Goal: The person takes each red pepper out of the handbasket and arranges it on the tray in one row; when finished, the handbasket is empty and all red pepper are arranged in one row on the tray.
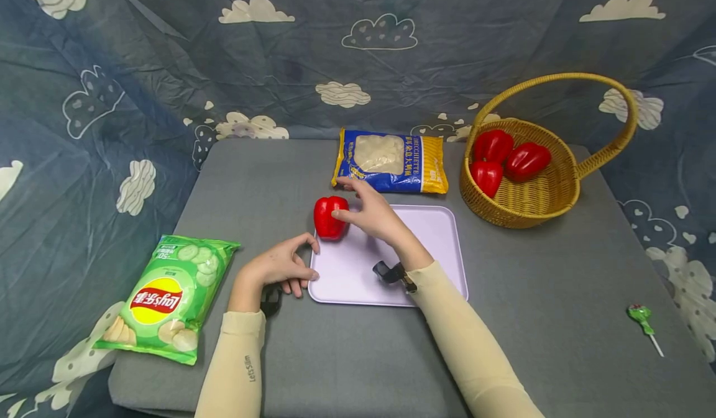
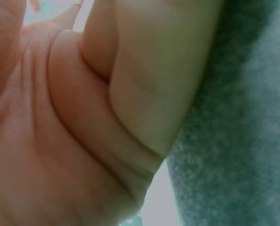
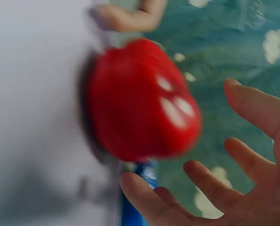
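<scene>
A glossy red bell pepper [image 1: 330,218] sits at the far left corner of a pale purple tray [image 1: 431,238]. Around it curves my right hand [image 1: 371,213], its fingers spread and the thumb close to the pepper's right side; the right wrist view shows a gap between these fingers and the pepper [image 3: 142,103]. My left hand [image 1: 279,263] holds the tray's left rim, thumb and forefinger bent at the edge. Its palm and folded fingers [image 2: 149,61] fill the left wrist view, which hides the fingertips' contact.
Behind the tray lies a blue and yellow pasta bag [image 1: 391,161]. A wicker basket [image 1: 520,216] with three red peppers [image 1: 526,161] stands at the back right, its tall handle raised. A green chips bag [image 1: 170,297] is at the left, a lollipop [image 1: 643,322] at the right.
</scene>
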Available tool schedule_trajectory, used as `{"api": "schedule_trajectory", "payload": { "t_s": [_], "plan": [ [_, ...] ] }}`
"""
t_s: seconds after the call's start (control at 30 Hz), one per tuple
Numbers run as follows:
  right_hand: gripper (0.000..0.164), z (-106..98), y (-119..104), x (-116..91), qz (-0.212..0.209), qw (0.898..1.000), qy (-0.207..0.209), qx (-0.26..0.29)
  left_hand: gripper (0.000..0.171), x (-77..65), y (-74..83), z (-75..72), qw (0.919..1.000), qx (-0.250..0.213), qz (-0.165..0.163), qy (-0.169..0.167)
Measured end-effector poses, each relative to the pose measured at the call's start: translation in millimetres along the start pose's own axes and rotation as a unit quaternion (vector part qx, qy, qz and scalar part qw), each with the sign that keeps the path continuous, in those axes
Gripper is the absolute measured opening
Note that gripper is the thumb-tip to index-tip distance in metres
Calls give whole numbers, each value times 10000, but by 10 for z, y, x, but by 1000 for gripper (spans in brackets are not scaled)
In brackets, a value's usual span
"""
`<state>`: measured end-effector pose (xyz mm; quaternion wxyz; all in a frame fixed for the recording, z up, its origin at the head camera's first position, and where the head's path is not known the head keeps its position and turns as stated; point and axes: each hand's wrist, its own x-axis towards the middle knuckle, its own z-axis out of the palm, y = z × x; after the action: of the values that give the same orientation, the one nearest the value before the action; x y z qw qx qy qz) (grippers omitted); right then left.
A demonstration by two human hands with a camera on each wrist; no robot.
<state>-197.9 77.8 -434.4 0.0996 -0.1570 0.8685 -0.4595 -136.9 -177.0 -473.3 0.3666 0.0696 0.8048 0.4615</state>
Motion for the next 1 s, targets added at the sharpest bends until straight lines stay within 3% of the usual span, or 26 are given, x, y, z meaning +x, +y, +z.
{"api": "schedule_trajectory", "payload": {
  "t_s": [0.33,0.47,0.8,1.0],
  "plan": [
    [76,-836,-54,-278,35,9924,908,833,51,0,-26,10,10000,-9,-20,39],
    [75,-1126,19,-391,112,9874,1292,906,50,2,-22,14,10000,-4,1,39],
    [80,-1705,374,-653,623,9756,1956,780,51,4,-13,15,10000,-91,24,-22],
    [81,-1959,692,-728,1034,9624,2385,785,50,-18,2,4,9999,-96,111,-54]
  ]
}}
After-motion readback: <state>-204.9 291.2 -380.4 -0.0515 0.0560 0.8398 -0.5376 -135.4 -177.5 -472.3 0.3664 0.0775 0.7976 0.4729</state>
